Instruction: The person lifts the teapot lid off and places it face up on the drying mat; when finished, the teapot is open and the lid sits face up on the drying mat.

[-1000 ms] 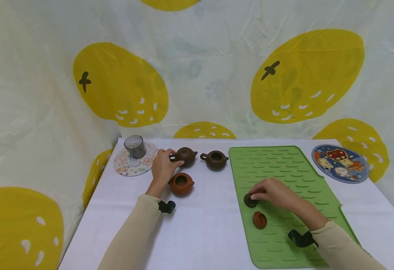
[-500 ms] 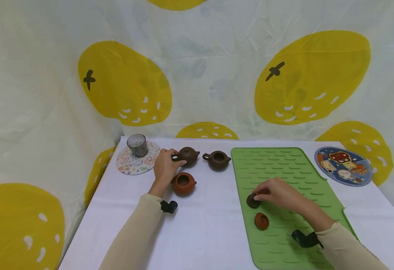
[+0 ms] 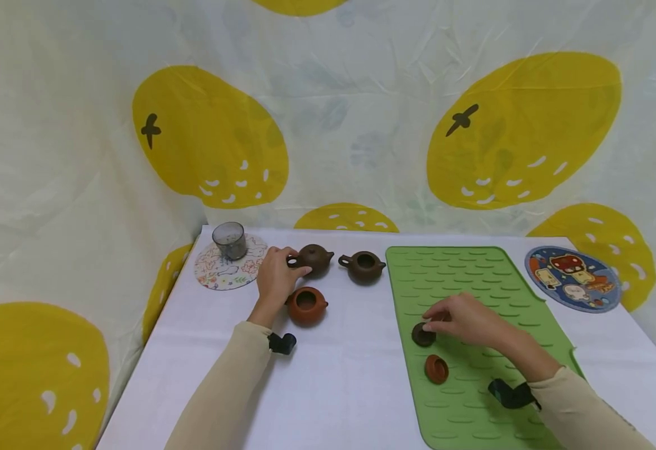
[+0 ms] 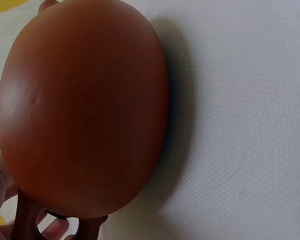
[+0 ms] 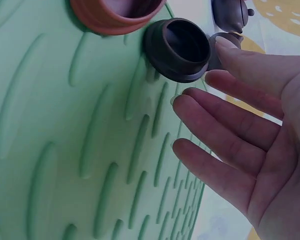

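Note:
My left hand [image 3: 275, 275] is at a brown lidded teapot [image 3: 314, 260], fingers at its handle and thumb along its side. The left wrist view is mostly filled by a reddish clay teapot [image 4: 85, 105], lidless in the head view, standing just in front of that hand. Fingers [image 4: 54, 230] show behind its handle. My right hand [image 3: 465, 319] hovers beside a dark brown teapot lid [image 5: 182, 47], thumb and index fingertips right at its edge, other fingers loosely extended. The lid lies hollow side up on a green mat [image 3: 468, 400]. A reddish lid [image 3: 437, 369] lies close by.
A lidless brown teapot [image 3: 364, 267] stands left of the mat. At the back left, a grey see-through cup [image 3: 230, 241] sits on a floral coaster [image 3: 215, 275]. A blue cartoon coaster [image 3: 573, 279] lies at the right. A patterned cloth [image 3: 356, 125] hangs behind the table.
The head view has shifted slightly. My right thumb and fingers have spread a little at the dark lid, which stays on the mat. My left hand stays at the lidded teapot.

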### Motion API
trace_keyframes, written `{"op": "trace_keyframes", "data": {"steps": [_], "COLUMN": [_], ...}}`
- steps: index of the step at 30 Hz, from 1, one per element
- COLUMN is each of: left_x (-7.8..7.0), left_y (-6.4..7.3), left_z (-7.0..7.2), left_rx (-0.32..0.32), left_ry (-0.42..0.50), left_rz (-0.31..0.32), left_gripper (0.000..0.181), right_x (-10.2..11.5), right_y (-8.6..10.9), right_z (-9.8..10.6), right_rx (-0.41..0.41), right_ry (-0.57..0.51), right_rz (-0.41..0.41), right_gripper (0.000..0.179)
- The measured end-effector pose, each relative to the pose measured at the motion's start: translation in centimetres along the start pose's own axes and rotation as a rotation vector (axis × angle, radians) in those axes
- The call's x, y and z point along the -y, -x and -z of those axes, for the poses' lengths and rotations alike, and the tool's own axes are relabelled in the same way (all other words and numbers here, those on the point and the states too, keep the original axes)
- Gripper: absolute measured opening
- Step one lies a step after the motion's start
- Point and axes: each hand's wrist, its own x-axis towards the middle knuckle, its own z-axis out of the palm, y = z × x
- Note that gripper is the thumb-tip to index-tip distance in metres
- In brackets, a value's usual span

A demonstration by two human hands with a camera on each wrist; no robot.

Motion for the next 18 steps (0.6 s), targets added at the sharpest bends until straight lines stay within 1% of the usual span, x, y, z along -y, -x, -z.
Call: {"op": "trace_keyframes", "data": {"steps": [3, 7, 13, 18], "left_x": [0.1, 0.2, 0.1, -0.1], "left_y": [-0.1, -0.1, -0.2, -0.3], "left_z": [0.0, 0.0, 0.2, 0.4], "left_rx": [0.0, -0.004, -0.009, 0.013], "left_ry": [-0.003, -0.007, 0.002, 0.003], "left_rz": [0.001, 0.008, 0.002, 0.014], "left_gripper": [0.043, 0.043, 0.043, 0.044], "right_x": [0.1, 0.7, 3.0, 5.6], "right_y": [-0.4, -1.6, -4.3, -7.3], "right_z": [0.4, 1.5, 3.3, 4.2], "right_rx": [0.005, 0.006, -0.023, -0.061], "right_ry": [0.03, 0.085, 0.172, 0.233], "right_rz": [-0.003, 0.009, 0.073, 0.148], "right_gripper": [0.027, 0.028, 0.024, 0.02]}}
